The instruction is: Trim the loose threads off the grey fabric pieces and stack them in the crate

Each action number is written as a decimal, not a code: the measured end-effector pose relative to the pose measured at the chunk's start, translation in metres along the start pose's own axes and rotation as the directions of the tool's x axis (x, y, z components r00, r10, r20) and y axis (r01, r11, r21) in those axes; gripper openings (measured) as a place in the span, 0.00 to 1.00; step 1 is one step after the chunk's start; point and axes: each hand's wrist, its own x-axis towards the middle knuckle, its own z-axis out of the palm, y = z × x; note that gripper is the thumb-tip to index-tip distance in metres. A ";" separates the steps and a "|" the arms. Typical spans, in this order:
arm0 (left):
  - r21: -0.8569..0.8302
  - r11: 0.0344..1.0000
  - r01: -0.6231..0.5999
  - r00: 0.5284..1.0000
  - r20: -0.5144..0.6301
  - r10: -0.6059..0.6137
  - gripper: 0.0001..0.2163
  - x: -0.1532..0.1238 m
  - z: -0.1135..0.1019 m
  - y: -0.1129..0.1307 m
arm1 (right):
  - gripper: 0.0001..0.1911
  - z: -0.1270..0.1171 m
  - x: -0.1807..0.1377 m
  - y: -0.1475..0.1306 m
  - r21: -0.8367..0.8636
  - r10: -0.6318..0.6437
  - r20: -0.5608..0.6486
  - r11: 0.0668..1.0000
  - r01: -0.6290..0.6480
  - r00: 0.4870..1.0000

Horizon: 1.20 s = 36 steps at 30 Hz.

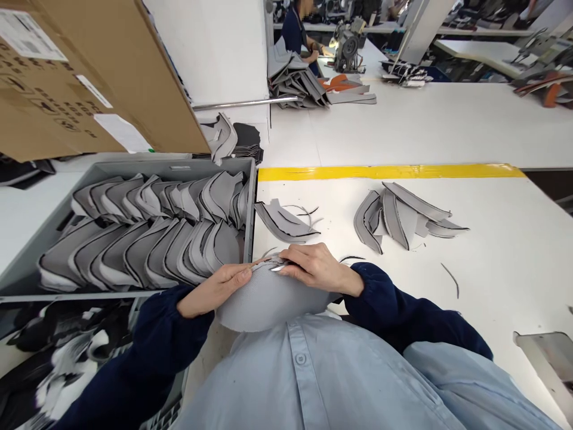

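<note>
A curved grey mesh fabric piece (268, 301) lies against my body at the table edge. My left hand (219, 288) is closed on its left upper edge, thumb on top. My right hand (316, 266) is closed over the same edge, close to the left fingertips. From its fingers pokes the bright pointed tip of a small metal blade (277, 269); the rest of that tool is hidden in the hand. Just beyond the hands lies another grey fabric piece (289, 222) with loose strips beside it.
A grey plastic crate (249, 239) with two rows of curved grey pieces stands at left, a cardboard box (111, 65) behind it. More grey pieces (398, 215) lie at right, near a thin dark offcut (451, 279). Yellow tape (385, 173) crosses the table. A person (293, 30) sits farther back.
</note>
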 end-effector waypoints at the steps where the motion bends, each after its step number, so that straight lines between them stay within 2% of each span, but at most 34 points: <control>1: 0.013 1.000 -0.001 1.000 0.019 0.001 0.29 0.000 -0.002 0.001 | 0.20 0.000 0.001 0.001 0.004 -0.005 0.004 1.000 0.005 1.000; 5: 0.112 0.994 -0.008 0.994 0.109 -0.004 0.30 -0.002 -0.010 0.001 | 0.19 -0.003 0.003 0.005 -0.015 0.002 0.036 1.000 -0.001 0.999; 8: 0.153 0.987 -0.043 0.990 0.138 0.021 0.28 -0.001 -0.014 0.001 | 0.20 -0.004 0.006 0.006 -0.104 -0.066 0.041 0.992 0.070 0.997; 12: 0.138 0.988 -0.064 0.986 0.160 0.042 0.27 0.002 -0.015 0.002 | 0.20 -0.003 0.012 0.006 -0.225 -0.199 0.055 0.952 0.206 0.978; 18: 0.124 0.991 -0.052 0.987 0.155 0.033 0.29 0.004 -0.014 0.008 | 0.18 -0.004 0.016 0.007 -0.314 -0.215 0.074 0.922 0.228 0.974; 21: 0.115 0.993 -0.041 0.987 0.161 0.022 0.32 0.008 -0.015 0.009 | 0.18 -0.003 0.019 0.008 -0.311 -0.268 0.097 0.907 0.285 0.958; 24: 0.023 0.999 0.031 0.985 0.172 -0.035 0.35 0.010 -0.015 0.009 | 0.18 -0.002 0.022 0.010 -0.296 -0.313 0.109 0.896 0.332 0.943; 28: -0.188 0.975 0.116 0.977 0.198 -0.078 0.38 0.012 -0.013 0.012 | 0.18 -0.001 0.026 0.010 -0.313 -0.344 0.105 0.879 0.359 0.933; 33: -0.359 0.913 0.193 0.958 0.271 -0.095 0.28 0.015 -0.008 0.015 | 0.20 0.002 0.033 0.007 -0.344 -0.403 0.174 0.830 0.439 0.899; 36: -0.433 0.877 0.206 0.957 0.278 -0.088 0.26 0.017 -0.008 0.013 | 0.18 0.003 0.035 0.008 -0.360 -0.411 0.183 0.817 0.450 0.893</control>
